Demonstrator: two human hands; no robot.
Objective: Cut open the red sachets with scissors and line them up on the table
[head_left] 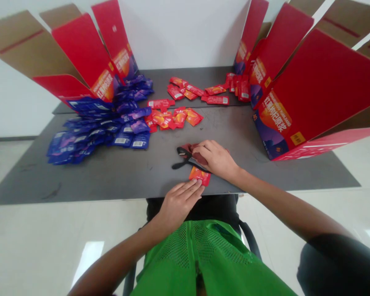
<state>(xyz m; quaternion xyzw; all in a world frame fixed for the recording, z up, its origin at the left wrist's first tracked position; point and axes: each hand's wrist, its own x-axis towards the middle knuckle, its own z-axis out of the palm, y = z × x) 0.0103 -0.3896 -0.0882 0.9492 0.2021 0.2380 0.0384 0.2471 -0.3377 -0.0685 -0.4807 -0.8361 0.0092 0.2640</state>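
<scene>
My left hand [181, 200] lies with fingers stretched out flat, its fingertips pressing the lower edge of a red and orange sachet [198, 173] near the table's front edge. Just beyond it, my right hand [215, 158] is closed on a crumpled reddish-brown cloth [200, 158]. A black strap-like item [181, 165] pokes out to the left from beside the cloth, over the sachet's far edge; its exact kind is unclear. More red sachets [163, 119] lie loosely ahead of my hands. Under my right palm, part of the cloth and the black item are hidden.
Blue-purple sachets [92, 133] are heaped on the left of the grey table [117, 176]. Open red cartons stand behind them [80, 49] and along the right [296, 107], flaps raised. Further red sachets [216, 100] lie toward the white wall [179, 33].
</scene>
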